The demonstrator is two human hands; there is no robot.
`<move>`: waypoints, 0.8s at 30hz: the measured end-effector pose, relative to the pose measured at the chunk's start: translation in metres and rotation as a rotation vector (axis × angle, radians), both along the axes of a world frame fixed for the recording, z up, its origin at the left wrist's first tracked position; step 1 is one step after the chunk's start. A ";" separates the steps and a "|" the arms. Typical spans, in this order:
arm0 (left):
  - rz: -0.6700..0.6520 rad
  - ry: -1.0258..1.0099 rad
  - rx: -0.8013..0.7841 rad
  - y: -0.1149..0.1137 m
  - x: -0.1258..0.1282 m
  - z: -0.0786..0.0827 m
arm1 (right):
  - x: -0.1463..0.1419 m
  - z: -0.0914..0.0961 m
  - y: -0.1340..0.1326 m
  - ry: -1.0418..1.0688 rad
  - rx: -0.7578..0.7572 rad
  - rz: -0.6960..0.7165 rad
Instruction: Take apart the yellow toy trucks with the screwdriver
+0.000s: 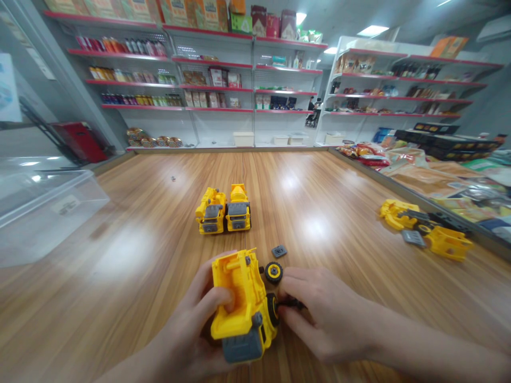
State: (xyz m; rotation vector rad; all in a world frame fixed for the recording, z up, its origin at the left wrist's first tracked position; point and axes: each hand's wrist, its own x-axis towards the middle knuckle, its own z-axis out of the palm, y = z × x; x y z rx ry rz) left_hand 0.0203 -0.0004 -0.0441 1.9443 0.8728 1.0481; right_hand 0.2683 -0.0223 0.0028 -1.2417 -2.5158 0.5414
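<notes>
Yellow toy truck (239,303) on the wooden table (120,255): your left hand (191,330) clamps it, right hand (323,314) pinches a dark tool (293,304) at its side; a slip could send the loose wheel (273,272) rolling.

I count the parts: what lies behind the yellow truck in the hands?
A loose wheel, a grey plate, then two assembled trucks. The table under the held truck is hidden.

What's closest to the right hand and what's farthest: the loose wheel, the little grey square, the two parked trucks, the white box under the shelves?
From the right hand:
1. Loose wheel, right beside it, to the left.
2. Grey square, just beyond the wheel.
3. Two parked trucks, mid-table, further left.
4. White box, far back under the shelves.
</notes>
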 end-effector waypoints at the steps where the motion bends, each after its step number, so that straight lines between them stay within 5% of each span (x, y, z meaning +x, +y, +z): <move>1: 0.003 -0.001 0.014 -0.001 0.002 0.000 | 0.000 0.000 0.000 -0.003 -0.006 0.005; 24: -0.053 0.056 0.156 -0.003 -0.001 0.008 | -0.006 0.007 0.000 0.014 -0.158 -0.105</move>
